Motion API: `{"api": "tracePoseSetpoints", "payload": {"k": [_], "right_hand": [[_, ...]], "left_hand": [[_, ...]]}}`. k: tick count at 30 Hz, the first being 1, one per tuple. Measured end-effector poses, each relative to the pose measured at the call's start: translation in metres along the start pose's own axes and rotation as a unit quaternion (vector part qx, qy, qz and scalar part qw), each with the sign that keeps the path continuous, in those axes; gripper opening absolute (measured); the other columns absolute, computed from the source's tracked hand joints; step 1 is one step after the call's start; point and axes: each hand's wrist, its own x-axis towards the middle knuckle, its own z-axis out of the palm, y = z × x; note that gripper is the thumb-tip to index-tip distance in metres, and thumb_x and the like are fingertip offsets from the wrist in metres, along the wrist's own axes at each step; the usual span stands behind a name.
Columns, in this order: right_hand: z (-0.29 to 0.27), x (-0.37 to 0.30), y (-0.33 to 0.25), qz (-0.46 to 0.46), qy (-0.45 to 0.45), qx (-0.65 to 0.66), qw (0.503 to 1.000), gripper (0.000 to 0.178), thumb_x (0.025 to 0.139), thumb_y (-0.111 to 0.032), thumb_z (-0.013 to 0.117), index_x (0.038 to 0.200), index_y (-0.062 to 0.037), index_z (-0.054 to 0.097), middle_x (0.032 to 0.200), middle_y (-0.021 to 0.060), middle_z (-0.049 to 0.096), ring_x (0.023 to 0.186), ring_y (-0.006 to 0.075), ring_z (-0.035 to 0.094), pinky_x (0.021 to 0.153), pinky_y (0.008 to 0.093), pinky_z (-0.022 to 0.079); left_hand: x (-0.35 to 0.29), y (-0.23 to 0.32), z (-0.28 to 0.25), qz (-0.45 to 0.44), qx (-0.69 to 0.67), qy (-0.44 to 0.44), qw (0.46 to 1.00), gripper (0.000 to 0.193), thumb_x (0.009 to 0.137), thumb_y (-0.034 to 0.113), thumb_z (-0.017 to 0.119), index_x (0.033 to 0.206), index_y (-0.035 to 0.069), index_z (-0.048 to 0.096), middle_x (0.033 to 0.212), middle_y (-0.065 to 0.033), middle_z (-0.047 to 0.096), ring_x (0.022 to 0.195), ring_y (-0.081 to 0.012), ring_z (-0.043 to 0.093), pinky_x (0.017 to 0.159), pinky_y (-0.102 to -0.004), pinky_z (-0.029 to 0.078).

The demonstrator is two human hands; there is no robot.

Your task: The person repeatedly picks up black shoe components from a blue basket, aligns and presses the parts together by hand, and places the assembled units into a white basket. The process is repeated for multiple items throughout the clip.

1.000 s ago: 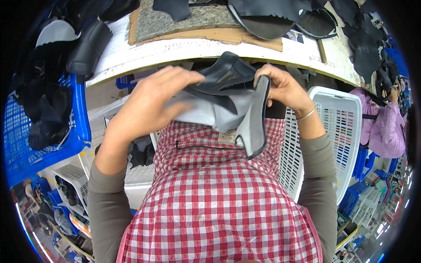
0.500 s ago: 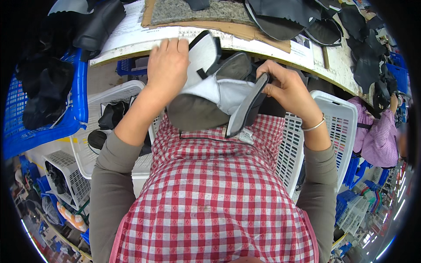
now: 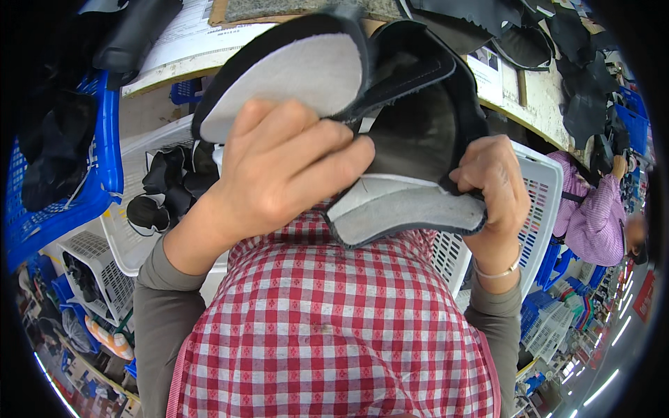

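A black boot or shoe upper [image 3: 418, 136] with pale grey lining is spread in front of my apron, below the bench edge. My left hand [image 3: 279, 164] is closed on its left portion, beside a rounded piece with a whitish lining; the fingertips are partly hidden. On the other side my right hand [image 3: 495, 188] grips the dark edge, with its fingers curled round it. A strip with grey lining hangs toward me between the two hands.
Ahead lies a white-topped bench [image 3: 164, 76] with a stone slab [image 3: 293, 8] and black leather pieces [image 3: 474, 24]. A blue crate [image 3: 115, 153] stands left, a white basket [image 3: 540, 184] right. Black pieces lie in another white basket [image 3: 125, 244]. A person in a checked sleeve [image 3: 592, 216] works at far right.
The shoe upper has been raised closer and turned, opening out its lining. My left hand has moved down and right onto it; my right hand has moved slightly right and down.
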Motion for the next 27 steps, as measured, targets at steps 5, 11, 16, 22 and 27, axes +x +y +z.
{"api": "tracePoseSetpoints", "payload": {"k": [5, 11, 16, 22, 27], "right_hand": [[0.028, -0.022, 0.018, 0.007, 0.002, -0.007, 1.000, 0.029, 0.065, -0.004, 0.073, 0.095, -0.0031, 0.070, 0.081, 0.0084, 0.053, 0.078, 0.0274, 0.059, 0.065, 0.0358, 0.047], [0.033, -0.027, 0.013, -0.006, 0.029, -0.011, 0.999, 0.032, 0.061, -0.006, 0.076, 0.092, -0.0026, 0.077, 0.077, 0.0059, 0.049, 0.077, 0.0254, 0.058, 0.065, 0.0353, 0.047], [0.044, -0.041, 0.010, 0.050, 0.044, -0.002, 0.998, 0.033, 0.056, -0.004, 0.080, 0.089, -0.0021, 0.079, 0.077, 0.0052, 0.049, 0.079, 0.0242, 0.058, 0.067, 0.0346, 0.048], [0.065, -0.074, 0.020, 0.180, 0.070, -0.011, 0.981, 0.025, 0.062, 0.003, 0.086, 0.083, -0.0010, 0.074, 0.080, 0.0079, 0.057, 0.079, 0.0229, 0.060, 0.068, 0.0321, 0.047], [0.038, -0.042, 0.036, 0.316, -0.180, 0.127, 0.923, 0.032, 0.066, 0.009, 0.082, 0.093, -0.0076, 0.078, 0.083, 0.0074, 0.063, 0.082, 0.0262, 0.063, 0.073, 0.0336, 0.052]], "left_hand": [[-0.022, -0.002, 0.001, -0.016, -0.064, -0.053, 0.996, 0.022, 0.072, 0.018, 0.075, 0.093, 0.011, 0.075, 0.090, 0.0031, 0.069, 0.083, -0.0144, 0.062, 0.074, -0.0311, 0.038], [-0.020, 0.000, -0.001, 0.009, -0.117, -0.072, 0.990, 0.017, 0.080, 0.014, 0.071, 0.096, 0.010, 0.073, 0.090, 0.0025, 0.067, 0.088, -0.0154, 0.063, 0.078, -0.0320, 0.039], [-0.026, 0.002, 0.000, 0.007, -0.159, -0.121, 0.980, 0.020, 0.080, 0.015, 0.071, 0.099, 0.008, 0.074, 0.091, 0.0010, 0.067, 0.093, -0.0178, 0.063, 0.084, -0.0343, 0.042], [-0.027, 0.013, 0.004, -0.040, -0.185, -0.235, 0.953, 0.026, 0.084, 0.012, 0.069, 0.109, 0.006, 0.067, 0.095, -0.0017, 0.062, 0.100, -0.0218, 0.060, 0.089, -0.0368, 0.044], [-0.024, 0.017, 0.031, -0.047, -0.155, -0.201, 0.966, 0.013, 0.072, 0.006, 0.070, 0.083, 0.006, 0.064, 0.081, -0.0034, 0.061, 0.086, -0.0227, 0.056, 0.079, -0.0360, 0.043]]}}
